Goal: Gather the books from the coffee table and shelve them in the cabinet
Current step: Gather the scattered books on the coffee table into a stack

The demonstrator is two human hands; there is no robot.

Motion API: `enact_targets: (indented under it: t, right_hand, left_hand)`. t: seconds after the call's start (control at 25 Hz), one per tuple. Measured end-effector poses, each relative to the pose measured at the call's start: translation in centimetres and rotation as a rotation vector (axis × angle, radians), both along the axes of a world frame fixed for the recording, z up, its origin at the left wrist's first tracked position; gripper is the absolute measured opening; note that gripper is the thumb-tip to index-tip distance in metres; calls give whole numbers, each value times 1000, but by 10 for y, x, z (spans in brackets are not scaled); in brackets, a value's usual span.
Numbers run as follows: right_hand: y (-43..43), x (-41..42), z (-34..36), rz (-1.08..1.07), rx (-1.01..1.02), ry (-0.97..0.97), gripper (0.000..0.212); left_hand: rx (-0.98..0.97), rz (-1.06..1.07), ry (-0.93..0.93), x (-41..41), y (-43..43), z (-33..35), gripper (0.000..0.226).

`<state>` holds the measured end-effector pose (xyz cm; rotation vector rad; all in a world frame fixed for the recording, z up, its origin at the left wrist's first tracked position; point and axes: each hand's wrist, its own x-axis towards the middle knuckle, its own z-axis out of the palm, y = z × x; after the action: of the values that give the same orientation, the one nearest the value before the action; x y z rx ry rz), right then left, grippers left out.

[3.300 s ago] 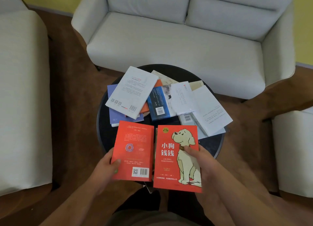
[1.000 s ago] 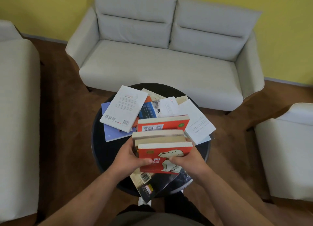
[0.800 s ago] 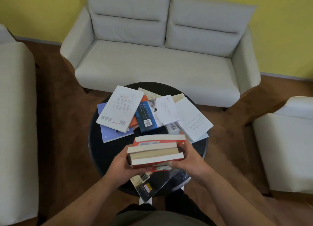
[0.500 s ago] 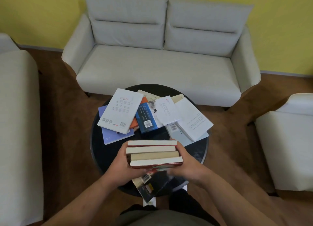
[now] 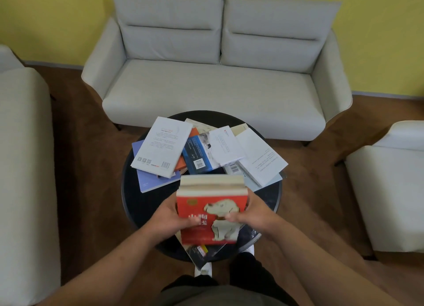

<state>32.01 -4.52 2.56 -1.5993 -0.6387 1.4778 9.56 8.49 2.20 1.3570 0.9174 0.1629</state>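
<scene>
1. Over the near half of the round black coffee table (image 5: 135,205), I see a stack of books (image 5: 212,185) held up off the surface between both hands. It is tilted so the page edges point away from me.
2. Facing my camera at the front of that stack is the red dog book (image 5: 202,205), with a cartoon dog on its cover.
3. The left hand (image 5: 169,218) grasps the stack's left side. Its thumb is curled onto the red cover, and the other fingers are hidden behind the books.
4. The right hand (image 5: 255,214) grasps the right side the same way, its thumb lying across the dog drawing. Motion blur softens the finger detail on both hands.
5. A dark book (image 5: 202,252) lies flat below the held stack, at the table's near edge, with one corner past the rim.
6. Loose, overlapping books cover the far half of the table. A white book (image 5: 163,149) with printed codes rests on a lavender book (image 5: 153,182) and an orange book (image 5: 182,164).
7. Just right of those lies a blue book (image 5: 195,153). A pale open book (image 5: 226,145) overlaps it, and a large white book (image 5: 259,161) reaches towards the right rim.
8. Behind the table stands a grey sofa (image 5: 218,88) against a yellow wall (image 5: 57,19).
9. A cream armchair (image 5: 390,191) sits to the right, and another cream seat (image 5: 23,168) to the left.
10. One white shoe (image 5: 203,269) shows beneath the table's near edge.
</scene>
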Motion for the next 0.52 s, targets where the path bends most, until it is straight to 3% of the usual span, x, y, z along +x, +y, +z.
enact_targets:
  t: [0.12, 0.2, 0.28, 0.4, 0.44, 0.52]
  right_hand:
    - [-2, 6, 1, -167, -31, 176, 74]
    - [-17, 9, -7, -256, -116, 250, 89]
    - [-40, 17, -21, -336, -168, 294, 98]
    - [-78, 30, -33, -397, -224, 297, 89]
    - [-87, 32, -37, -407, -240, 290, 88]
    - [-100, 35, -41, -440, -258, 287, 84]
  left_hand:
    - [-307, 228, 81, 40, -13, 10, 43]
    - [-393, 167, 154, 55, -25, 5, 39]
    - [-248, 12, 251, 50, -23, -11, 49]
    - [326, -200, 764, 25, 2, -47, 71]
    - [372, -299, 868, 19, 2, -55, 83]
    - [371, -432, 911, 14, -9, -70, 85]
